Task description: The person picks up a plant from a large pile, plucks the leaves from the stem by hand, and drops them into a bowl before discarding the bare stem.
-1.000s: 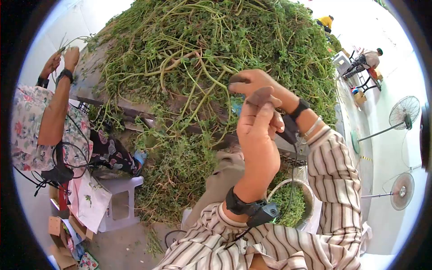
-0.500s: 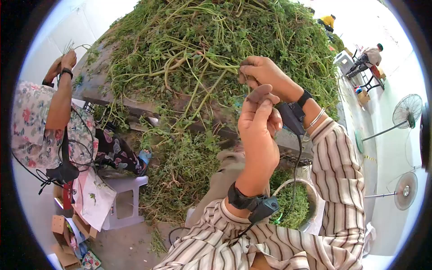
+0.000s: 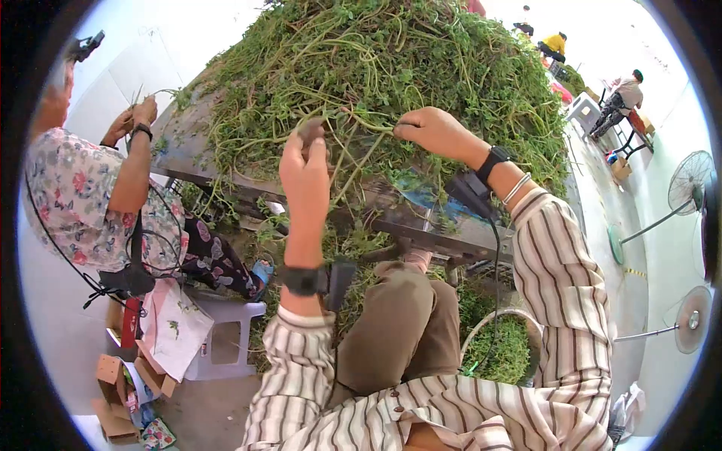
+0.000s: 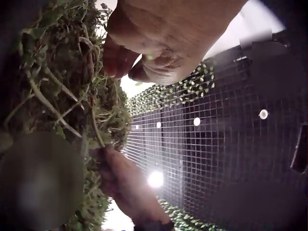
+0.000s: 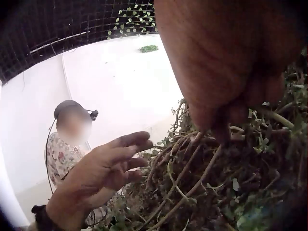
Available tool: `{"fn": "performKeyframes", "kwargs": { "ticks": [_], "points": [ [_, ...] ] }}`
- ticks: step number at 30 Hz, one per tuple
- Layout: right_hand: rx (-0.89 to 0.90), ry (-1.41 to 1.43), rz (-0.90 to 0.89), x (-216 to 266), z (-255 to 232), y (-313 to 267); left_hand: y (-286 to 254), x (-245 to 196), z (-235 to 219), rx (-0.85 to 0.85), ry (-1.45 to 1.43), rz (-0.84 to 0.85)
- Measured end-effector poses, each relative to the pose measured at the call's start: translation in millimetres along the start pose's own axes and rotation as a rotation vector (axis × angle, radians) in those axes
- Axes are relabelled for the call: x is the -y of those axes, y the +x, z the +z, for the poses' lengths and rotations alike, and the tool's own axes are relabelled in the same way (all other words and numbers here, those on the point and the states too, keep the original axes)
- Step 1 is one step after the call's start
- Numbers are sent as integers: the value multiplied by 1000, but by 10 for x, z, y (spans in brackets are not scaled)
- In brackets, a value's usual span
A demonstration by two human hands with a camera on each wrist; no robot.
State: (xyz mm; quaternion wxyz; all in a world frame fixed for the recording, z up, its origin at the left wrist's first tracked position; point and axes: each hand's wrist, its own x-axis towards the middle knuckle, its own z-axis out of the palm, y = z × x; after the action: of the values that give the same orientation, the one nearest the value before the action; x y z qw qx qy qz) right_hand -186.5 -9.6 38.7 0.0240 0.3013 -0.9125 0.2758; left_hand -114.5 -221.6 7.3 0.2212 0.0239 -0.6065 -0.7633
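A tall heap of leafy green plants (image 3: pixel 466 83) covers the table. At its near side, my right hand (image 3: pixel 444 137) pinches the end of a long pale green stem (image 3: pixel 372 128) between thumb and fingers. My left hand (image 3: pixel 306 167) is raised to the left, over the near edge of the heap, its fingers slightly bent and apart. In the right wrist view that left hand (image 5: pixel 98 175) shows spread fingers with nothing between them, beside tangled stems (image 5: pixel 187 192). The left wrist view has the right hand (image 4: pixel 127 180) at the end of a stem.
A person in a floral shirt (image 3: pixel 83 199) handles stems at the left. A round basket (image 3: pixel 532 331) of green sprigs stands beside my legs, near the table's front edge (image 3: pixel 444 239). A white stool (image 3: pixel 244 310), cardboard boxes (image 3: pixel 116 428) and two fans (image 3: pixel 690 319) stand farther out.
My left hand has moved left, away from my right hand, and its fingers have parted. My right hand has closed on a stem. The head view has shifted, with more of my legs showing.
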Motion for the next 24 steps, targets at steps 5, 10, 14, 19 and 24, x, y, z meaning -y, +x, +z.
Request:
{"fn": "performKeyframes", "kwargs": {
  "ticks": [5, 10, 14, 19, 24],
  "points": [
    [-44, -41, 21, 5, 97, -6, 554, 337, -9, 221, 694, 452],
    [-46, -125, 47, 1, 35, 31, 822, 432, 13, 362, 1074, 534],
    [-120, -236, 13, -85, -39, 78, 882, 435, -1, 383, 1211, 537],
    [-127, -338, 8, -177, -141, 109, 1004, 467, -52, 422, 1183, 524],
    [-137, -316, -10, -266, -184, 171, 1075, 485, -88, 465, 1186, 528]
  ]
}}
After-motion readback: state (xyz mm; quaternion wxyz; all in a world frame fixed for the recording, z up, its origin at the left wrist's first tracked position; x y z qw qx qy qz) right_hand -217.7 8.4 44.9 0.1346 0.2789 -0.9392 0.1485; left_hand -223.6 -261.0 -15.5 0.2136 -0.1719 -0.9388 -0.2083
